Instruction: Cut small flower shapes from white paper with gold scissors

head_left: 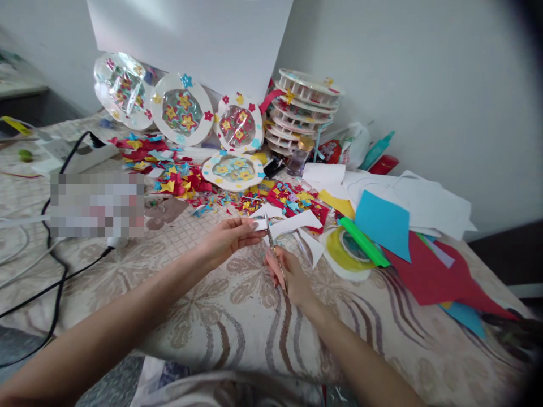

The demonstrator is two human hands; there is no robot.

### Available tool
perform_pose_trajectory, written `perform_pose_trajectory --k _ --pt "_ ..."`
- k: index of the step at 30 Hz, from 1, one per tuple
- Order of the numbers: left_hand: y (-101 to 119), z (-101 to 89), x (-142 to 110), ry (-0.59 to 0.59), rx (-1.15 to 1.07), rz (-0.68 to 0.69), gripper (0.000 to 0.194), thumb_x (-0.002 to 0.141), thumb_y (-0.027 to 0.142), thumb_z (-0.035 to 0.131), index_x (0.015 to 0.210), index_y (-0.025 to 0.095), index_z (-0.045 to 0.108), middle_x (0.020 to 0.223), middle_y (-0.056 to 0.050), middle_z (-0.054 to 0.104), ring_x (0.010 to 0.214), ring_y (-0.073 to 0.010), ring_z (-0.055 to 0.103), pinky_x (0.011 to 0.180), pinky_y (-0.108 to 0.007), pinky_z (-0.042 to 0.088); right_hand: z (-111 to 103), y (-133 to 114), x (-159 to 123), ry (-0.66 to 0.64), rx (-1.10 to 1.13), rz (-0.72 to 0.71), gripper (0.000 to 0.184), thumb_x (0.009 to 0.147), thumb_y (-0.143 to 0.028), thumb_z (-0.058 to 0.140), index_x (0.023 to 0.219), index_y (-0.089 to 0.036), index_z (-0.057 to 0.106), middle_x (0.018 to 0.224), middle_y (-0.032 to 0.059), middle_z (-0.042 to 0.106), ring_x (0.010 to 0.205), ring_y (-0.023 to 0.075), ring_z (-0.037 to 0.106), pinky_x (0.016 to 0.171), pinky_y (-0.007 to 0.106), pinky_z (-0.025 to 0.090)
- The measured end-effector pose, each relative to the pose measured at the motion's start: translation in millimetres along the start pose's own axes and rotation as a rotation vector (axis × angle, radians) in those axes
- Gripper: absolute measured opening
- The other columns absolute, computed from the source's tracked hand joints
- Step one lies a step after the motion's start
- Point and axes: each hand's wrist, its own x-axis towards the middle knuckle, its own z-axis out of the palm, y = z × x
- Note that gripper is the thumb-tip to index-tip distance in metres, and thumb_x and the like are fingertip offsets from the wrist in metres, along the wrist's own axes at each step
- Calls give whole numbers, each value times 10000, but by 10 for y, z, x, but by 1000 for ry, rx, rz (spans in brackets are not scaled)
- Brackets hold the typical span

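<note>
My left hand pinches a small strip of white paper between thumb and fingers. In my right hand is a pair of scissors, its handles gripped and its blades pointing away from me. The blades are right at the edge of the strip; whether they cut into it I cannot tell. Curved white paper offcuts lie just beyond and beside the scissors. Past them is a heap of red, yellow and blue paper scraps.
Decorated white paper rings lean at the back, beside a stack of tiered rings. A small jar stands before it. Right: a tape roll, green cutter, blue sheet, red sheet. Left: black cables.
</note>
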Motion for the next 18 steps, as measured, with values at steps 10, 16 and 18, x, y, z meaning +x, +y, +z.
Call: perform_pose_trajectory --k 10,16,18 --pt "3 13 -1 40 -8 5 64 772 155 684 806 107 659 831 -78 729 790 -140 694 734 -209 549 3 7 -6 -8 -10 -6 471 805 -666 453 678 -213 464 467 -71 363 413 88 319 416 232 229" --pt "-9 5 12 20 -20 12 46 783 145 669 805 106 660 830 -77 731 783 -134 694 733 -205 551 24 38 7 19 -26 -21 475 808 -663 455 649 -216 432 447 -74 360 390 83 321 407 228 255" --pt "-9 4 14 27 -21 11 40 782 140 669 801 106 659 825 -77 731 778 -133 695 725 -199 552 26 72 11 22 -22 -22 473 818 -654 452 640 -217 416 441 -76 365 374 79 336 399 223 271"
